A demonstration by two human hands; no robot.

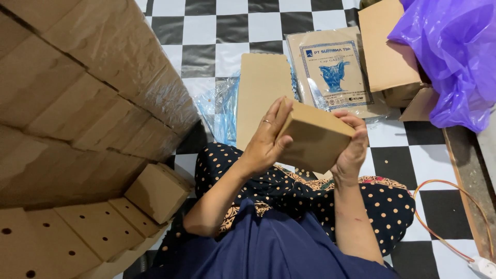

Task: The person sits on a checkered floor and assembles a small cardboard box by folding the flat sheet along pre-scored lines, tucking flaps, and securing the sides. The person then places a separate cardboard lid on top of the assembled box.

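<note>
She holds a small brown cardboard box (315, 135), plain, closed and tilted, above her lap at mid-frame. Her left hand (266, 142) presses its nine o'clock end; her right hand (351, 150) clasps the three o'clock end.

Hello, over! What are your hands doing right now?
Left hand and right hand both grip small brown box above lap. Flat cardboard sheet lies beyond. Nothing blocking.

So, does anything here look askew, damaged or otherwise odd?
Nothing looks damaged or spilled. The small cardboard box sits tilted between the left hand and right hand. A finished box leans loosely against the stacked boxes, and clear plastic wrap lies crumpled on the checkered floor.
</note>
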